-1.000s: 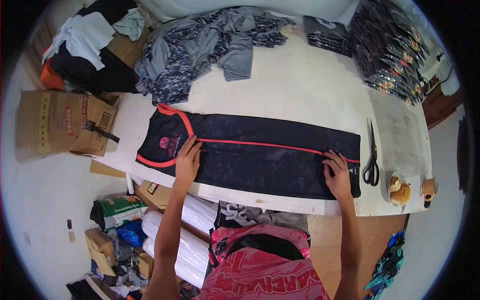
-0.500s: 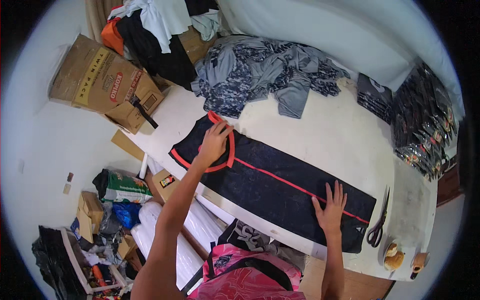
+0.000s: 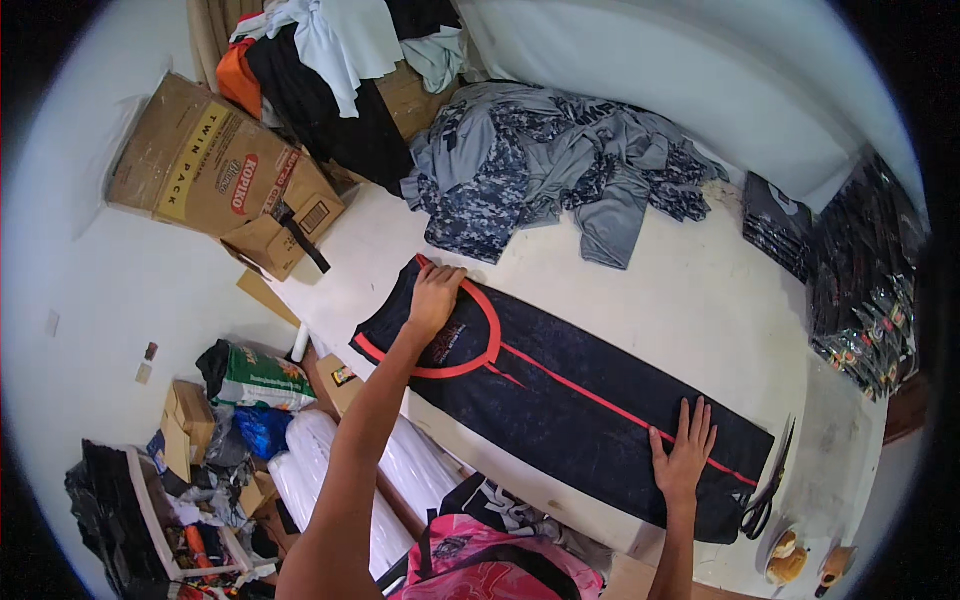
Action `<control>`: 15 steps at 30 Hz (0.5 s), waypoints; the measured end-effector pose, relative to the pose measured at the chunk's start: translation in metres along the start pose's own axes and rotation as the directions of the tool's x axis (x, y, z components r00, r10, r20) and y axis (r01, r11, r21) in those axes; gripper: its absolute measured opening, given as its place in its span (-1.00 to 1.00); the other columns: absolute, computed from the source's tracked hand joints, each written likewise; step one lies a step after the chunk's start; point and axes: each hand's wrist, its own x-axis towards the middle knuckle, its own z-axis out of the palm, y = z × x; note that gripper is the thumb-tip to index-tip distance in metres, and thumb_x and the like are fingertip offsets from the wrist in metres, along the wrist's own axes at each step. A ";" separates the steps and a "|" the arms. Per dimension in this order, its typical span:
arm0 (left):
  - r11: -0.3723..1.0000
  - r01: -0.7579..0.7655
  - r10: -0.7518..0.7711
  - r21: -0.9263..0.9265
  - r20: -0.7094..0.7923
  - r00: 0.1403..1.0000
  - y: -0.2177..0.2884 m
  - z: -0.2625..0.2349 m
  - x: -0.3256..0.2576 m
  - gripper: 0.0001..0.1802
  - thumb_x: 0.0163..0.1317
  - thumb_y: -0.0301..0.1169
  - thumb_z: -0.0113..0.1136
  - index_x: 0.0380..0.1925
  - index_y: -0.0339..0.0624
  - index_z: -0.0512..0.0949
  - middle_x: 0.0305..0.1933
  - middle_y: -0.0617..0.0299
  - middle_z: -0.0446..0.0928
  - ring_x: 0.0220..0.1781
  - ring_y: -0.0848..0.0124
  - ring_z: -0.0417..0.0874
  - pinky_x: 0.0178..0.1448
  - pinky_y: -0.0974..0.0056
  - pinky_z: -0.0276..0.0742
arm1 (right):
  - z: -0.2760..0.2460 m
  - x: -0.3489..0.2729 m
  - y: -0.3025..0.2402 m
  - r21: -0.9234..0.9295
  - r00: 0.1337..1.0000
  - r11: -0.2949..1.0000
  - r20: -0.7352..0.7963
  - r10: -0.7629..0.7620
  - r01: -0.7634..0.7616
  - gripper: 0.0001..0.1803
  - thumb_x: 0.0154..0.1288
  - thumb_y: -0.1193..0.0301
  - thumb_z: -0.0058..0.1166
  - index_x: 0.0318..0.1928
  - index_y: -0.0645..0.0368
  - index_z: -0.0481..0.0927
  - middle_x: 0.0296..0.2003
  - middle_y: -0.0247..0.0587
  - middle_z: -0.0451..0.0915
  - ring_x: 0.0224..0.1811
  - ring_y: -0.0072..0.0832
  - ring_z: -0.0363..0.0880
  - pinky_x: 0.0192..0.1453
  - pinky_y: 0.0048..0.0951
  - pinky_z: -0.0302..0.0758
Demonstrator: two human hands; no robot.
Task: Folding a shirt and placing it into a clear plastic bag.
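Observation:
A black shirt (image 3: 560, 425) with red trim lies folded into a long strip across the white table, its round red collar (image 3: 492, 320) toward the left end. At the far side of that collar, my left hand (image 3: 436, 302) has its fingers bent together over the neckline, gripping the cloth. My right hand (image 3: 684, 455) rests flat near the shirt's right end, fingers spread, beside the red centre stripe. Just past this end lie black-handled scissors (image 3: 762, 505), untouched.
Grey camouflage-patterned garments (image 3: 560, 165) are heaped at the back. Plastic-wrapped dark packs (image 3: 865, 285) stand stacked at right. A cardboard box (image 3: 225, 165) sits at the left corner. Bread in a cup (image 3: 787, 560) and a tape roll (image 3: 836, 568) occupy the near right corner.
The collar now lies rounder and opened out, with the inside of the neck showing. My left hand has shifted to its far edge; my right hand stays flat on the cloth. The view has shifted slightly.

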 end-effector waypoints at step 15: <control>0.912 0.400 -0.407 0.095 0.080 0.910 -0.005 0.009 -0.023 -0.53 0.37 -0.13 0.04 0.24 0.04 0.49 0.37 -0.04 0.38 0.46 0.07 0.29 0.45 -0.32 0.06 | -0.003 -0.001 0.002 0.048 1.000 0.999 -0.013 0.014 -0.014 -0.19 0.36 -0.09 0.00 0.42 0.18 0.26 0.48 0.11 0.09 0.56 0.00 -0.05 0.58 0.12 -0.19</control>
